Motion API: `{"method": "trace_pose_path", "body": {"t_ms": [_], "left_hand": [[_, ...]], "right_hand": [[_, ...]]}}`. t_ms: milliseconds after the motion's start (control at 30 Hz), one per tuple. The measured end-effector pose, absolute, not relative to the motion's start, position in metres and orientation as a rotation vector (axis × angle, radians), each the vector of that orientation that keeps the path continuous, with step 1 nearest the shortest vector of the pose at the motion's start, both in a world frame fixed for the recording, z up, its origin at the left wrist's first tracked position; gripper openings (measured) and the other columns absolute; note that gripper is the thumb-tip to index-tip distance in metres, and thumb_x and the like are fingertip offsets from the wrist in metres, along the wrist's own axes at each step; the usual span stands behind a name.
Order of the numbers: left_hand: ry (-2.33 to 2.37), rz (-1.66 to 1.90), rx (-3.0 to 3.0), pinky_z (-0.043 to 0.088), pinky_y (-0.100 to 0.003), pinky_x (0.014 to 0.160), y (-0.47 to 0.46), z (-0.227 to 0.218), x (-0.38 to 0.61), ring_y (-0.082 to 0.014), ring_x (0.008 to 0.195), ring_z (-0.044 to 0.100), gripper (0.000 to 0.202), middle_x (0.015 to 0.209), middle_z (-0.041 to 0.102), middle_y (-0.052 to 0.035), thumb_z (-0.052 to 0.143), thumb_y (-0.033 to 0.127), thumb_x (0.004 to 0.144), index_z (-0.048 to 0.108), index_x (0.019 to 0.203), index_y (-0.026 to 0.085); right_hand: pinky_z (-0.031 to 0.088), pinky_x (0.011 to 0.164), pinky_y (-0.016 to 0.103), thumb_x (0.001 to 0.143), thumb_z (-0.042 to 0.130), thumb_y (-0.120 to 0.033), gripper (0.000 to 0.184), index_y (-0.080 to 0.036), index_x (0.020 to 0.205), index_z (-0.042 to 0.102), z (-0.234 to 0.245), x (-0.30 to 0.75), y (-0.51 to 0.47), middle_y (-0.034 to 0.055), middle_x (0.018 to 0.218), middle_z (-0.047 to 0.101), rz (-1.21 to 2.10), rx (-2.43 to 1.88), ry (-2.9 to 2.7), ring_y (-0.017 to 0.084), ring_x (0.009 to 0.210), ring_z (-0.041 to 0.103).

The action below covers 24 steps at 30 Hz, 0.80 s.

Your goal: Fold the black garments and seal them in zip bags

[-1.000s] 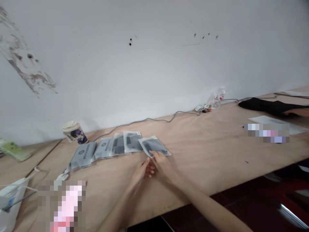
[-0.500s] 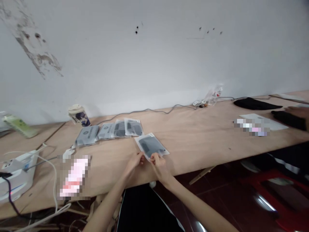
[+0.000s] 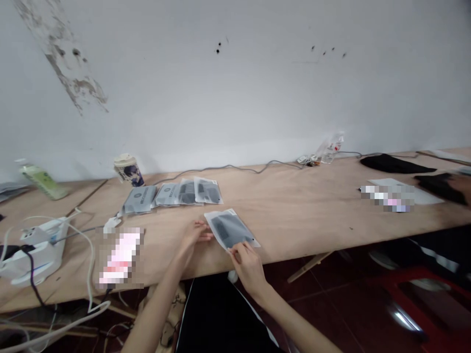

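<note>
A clear plastic bag with a dark item inside (image 3: 230, 229) lies near the front edge of the wooden table (image 3: 301, 206). My right hand (image 3: 248, 260) pinches the bag's near corner. My left hand (image 3: 195, 235) rests at the bag's left edge, its fingers curled and touching it. Behind, a row of similar grey and clear bags (image 3: 172, 193) lies overlapped toward the wall.
A paper cup (image 3: 128, 169) stands by the wall, a green bottle (image 3: 44, 180) lies at the left. A white power strip with cables (image 3: 33, 245) sits at the left. Black cloth (image 3: 395, 163) and another person's hand (image 3: 461, 184) are at the far right. A grey cable (image 3: 235, 169) runs along the wall.
The bag has been pulled from the row toward the table's front edge. My left hand has shifted to its left edge, my right hand holds the near corner.
</note>
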<state>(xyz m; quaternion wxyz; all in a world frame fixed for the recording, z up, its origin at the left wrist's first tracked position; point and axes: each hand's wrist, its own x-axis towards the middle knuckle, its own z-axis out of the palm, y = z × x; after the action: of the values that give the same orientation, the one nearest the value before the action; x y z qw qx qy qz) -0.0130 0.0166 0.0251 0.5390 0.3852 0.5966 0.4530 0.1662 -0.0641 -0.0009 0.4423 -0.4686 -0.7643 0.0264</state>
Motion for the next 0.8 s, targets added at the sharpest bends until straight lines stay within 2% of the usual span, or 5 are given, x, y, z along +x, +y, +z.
{"method": "trace_pose_path", "body": {"t_ms": [133,333,500,600,800], "left_hand": [[1.31,1.006,0.875,0.054,-0.024,0.052,-0.014,0.017,0.004,-0.0162,0.056,0.068,0.024,0.072,0.067,-0.0038,0.07,0.027,0.071,0.049,0.079,0.017],[1.333,1.264,0.823,0.056,-0.024,0.055,-0.015,0.017,0.008,-0.0141,0.058,0.068,0.021,0.086,0.065,-0.0038,0.066,0.028,0.076,0.052,0.088,0.018],[1.33,1.188,0.837,0.055,-0.023,0.054,-0.004,0.019,0.004,-0.0133,0.056,0.067,0.012,0.075,0.065,-0.0031,0.061,0.02,0.08,0.052,0.088,0.016],[1.345,1.279,0.849,0.055,-0.024,0.053,-0.002,0.017,0.006,-0.0133,0.055,0.066,0.016,0.072,0.064,0.0003,0.062,0.021,0.079,0.05,0.088,0.018],[1.276,1.268,0.834,0.057,-0.025,0.06,0.001,0.01,0.007,-0.0114,0.058,0.065,0.016,0.071,0.063,-0.0002,0.068,0.022,0.074,0.053,0.076,0.016]], "right_hand": [[0.042,0.067,0.031,0.091,0.045,-0.015,0.019,-0.021,0.073,0.049,-0.006,0.166,-0.062,0.0008,0.067,0.058,0.078,-1.18,-1.856,0.019,0.07,0.055],[0.041,0.071,0.033,0.091,0.045,-0.013,0.019,-0.021,0.075,0.052,-0.01,0.165,-0.063,0.0004,0.068,0.059,0.082,-1.148,-1.86,0.018,0.07,0.055],[0.041,0.072,0.033,0.09,0.046,-0.013,0.018,-0.021,0.076,0.054,-0.009,0.165,-0.063,0.0009,0.068,0.06,0.1,-1.115,-1.831,0.019,0.072,0.056],[0.041,0.072,0.033,0.089,0.046,-0.01,0.019,-0.021,0.076,0.054,-0.01,0.165,-0.062,0.0009,0.068,0.059,0.129,-1.094,-1.832,0.019,0.072,0.055],[0.043,0.075,0.035,0.088,0.046,-0.01,0.019,-0.021,0.076,0.056,-0.013,0.167,-0.062,0.0008,0.068,0.058,0.165,-1.08,-1.82,0.019,0.073,0.055]]}}
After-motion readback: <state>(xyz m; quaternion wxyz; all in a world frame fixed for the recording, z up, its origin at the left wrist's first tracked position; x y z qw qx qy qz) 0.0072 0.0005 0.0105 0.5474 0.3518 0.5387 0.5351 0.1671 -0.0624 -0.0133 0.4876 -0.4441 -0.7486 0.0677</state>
